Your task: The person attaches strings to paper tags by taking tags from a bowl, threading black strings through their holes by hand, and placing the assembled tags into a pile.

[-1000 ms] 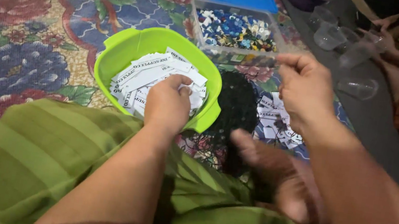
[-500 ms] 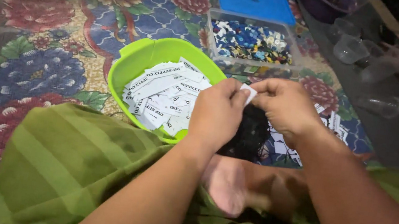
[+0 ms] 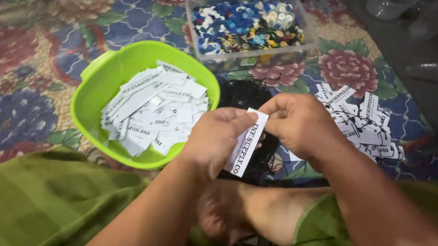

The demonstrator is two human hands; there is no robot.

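White tag point(image 3: 246, 143) between both hands' fingers point(image 3: 242, 119)

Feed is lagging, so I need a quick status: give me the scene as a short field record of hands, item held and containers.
left hand: pinches white paper tag
right hand: grips the tag's top end
green basin: holds a heap of white tags
clear box: small blue, white, black pieces
loose tags: on floral mat, right of the hands
black bundle: behind the hands
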